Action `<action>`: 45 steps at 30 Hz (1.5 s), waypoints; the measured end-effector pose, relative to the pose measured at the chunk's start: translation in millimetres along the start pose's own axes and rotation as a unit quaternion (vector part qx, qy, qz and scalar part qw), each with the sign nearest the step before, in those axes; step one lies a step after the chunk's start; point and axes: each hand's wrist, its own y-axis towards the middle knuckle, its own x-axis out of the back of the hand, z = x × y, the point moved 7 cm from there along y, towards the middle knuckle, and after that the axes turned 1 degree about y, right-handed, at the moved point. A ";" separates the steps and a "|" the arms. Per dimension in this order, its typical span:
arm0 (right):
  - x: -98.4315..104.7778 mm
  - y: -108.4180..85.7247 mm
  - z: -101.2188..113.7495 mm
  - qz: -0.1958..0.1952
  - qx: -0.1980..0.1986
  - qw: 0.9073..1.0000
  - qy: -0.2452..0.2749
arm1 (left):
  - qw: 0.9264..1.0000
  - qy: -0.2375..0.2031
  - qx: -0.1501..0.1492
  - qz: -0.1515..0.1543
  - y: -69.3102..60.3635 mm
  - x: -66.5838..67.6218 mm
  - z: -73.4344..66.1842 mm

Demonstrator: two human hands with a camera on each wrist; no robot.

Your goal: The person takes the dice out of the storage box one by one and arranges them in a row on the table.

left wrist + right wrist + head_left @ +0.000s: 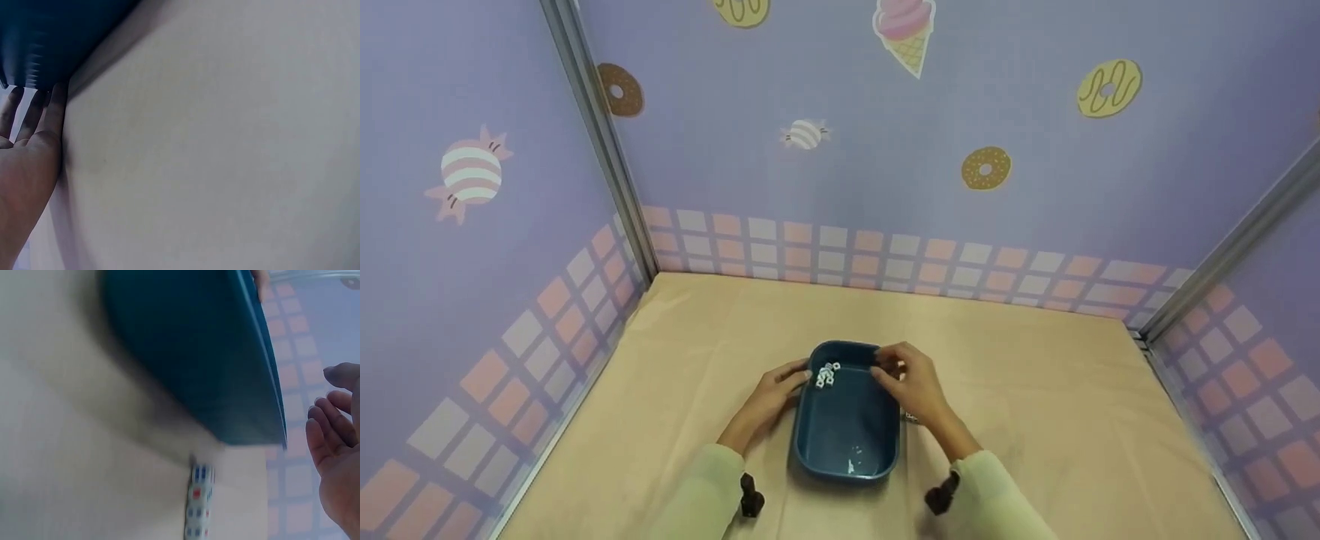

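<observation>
A deep blue rectangular tray (847, 435) sits in front of me, with several white dice (826, 375) bunched toward its far left inside. My left hand (769, 394) grips the tray's left side, thumb at the rim; in the left wrist view its fingers (54, 112) lie against the outer wall. Over the far right rim, my right hand (915, 379) hovers with loosely bent fingers. The right wrist view shows nothing between that hand's thumb and fingers. A row of dice (197, 503) lies on the table beside the tray's right side, mostly hidden by my right wrist in the head view.
A beige cloth (1035, 390) covers the table. Purple panels printed with sweets (986, 168) and pink and white squares enclose it at the back and both sides. Metal posts (607, 150) stand at the corners. Small pale marks (853, 459) show on the tray's near floor.
</observation>
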 end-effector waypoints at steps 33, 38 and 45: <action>-97.5 5.1 -15.3 0.054 -0.050 0.993 -0.095 | 1.000 -0.018 -0.014 0.021 1.0 -2.2 2.0; -99.5 4.7 -13.4 0.063 -0.025 0.990 -0.127 | 1.000 -0.020 -0.010 0.015 2.6 -1.4 2.0; -104.0 4.9 -12.1 0.092 -0.015 0.984 -0.150 | 1.000 -0.010 -0.011 0.017 1.7 0.3 -1.7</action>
